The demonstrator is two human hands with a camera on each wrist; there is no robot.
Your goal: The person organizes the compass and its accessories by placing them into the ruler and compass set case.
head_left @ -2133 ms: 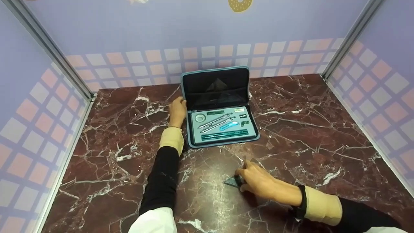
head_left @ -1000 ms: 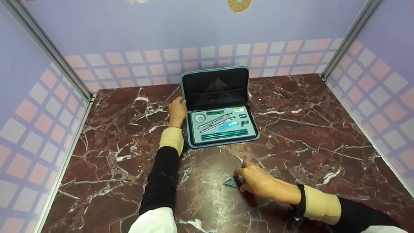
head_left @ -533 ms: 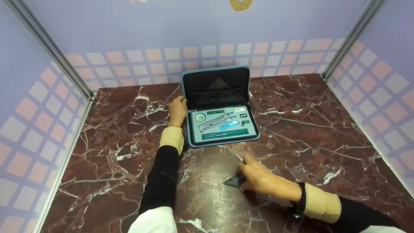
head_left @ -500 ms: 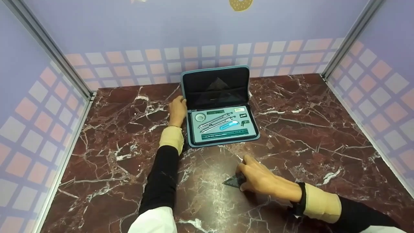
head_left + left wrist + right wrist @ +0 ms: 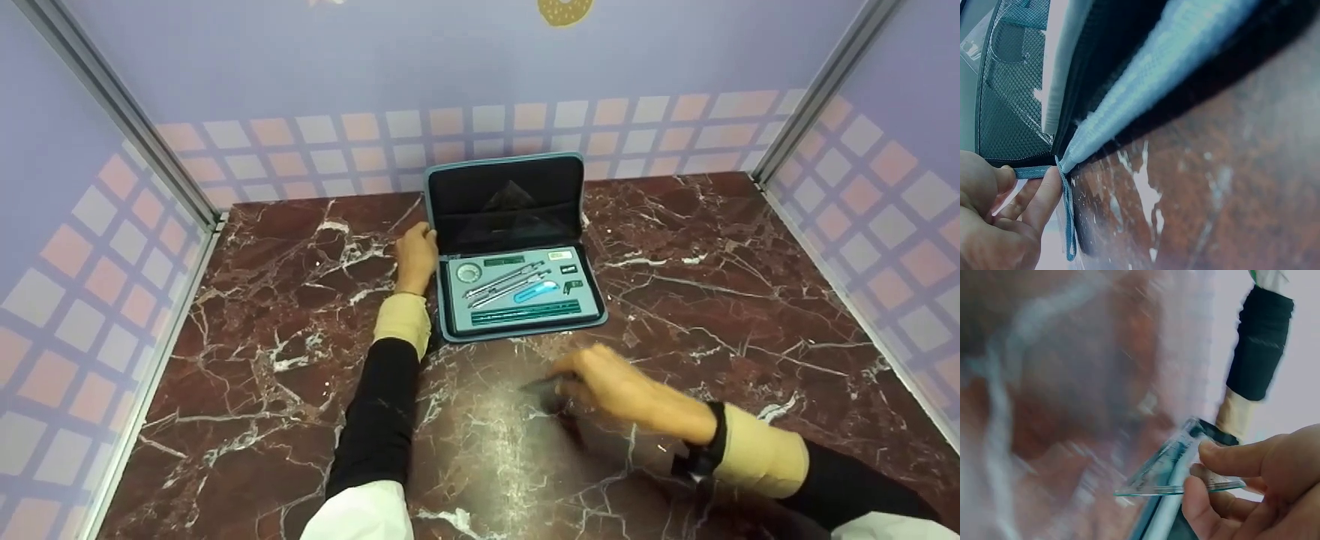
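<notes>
An unzipped geometry set case (image 5: 442, 330) lies at the back middle of the table, its lid raised. At the case's left side, my left hand (image 5: 417, 259) pinches a blue-grey fabric strip (image 5: 1033, 172) by the hinge corner between thumb and fingers. My right hand (image 5: 607, 382), blurred in the head view, is in front of the case. It holds a clear set square (image 5: 1154, 467) between thumb and fingers. In the case's grey tray (image 5: 480, 300) sit metal compasses (image 5: 506, 283), a blue cutter (image 5: 536, 291), green pencils (image 5: 525, 312) and a white eraser (image 5: 559, 256).
A mesh pocket (image 5: 517, 225) inside the lid has a clear triangular sheet (image 5: 511, 196) in it. The brown marbled table (image 5: 262, 420) is bounded by a back wall (image 5: 360, 75) close behind the lid and by side walls.
My right hand has moved a little away from me with the set square, towards the case. My left hand has kept its place, and the head view has shifted slightly.
</notes>
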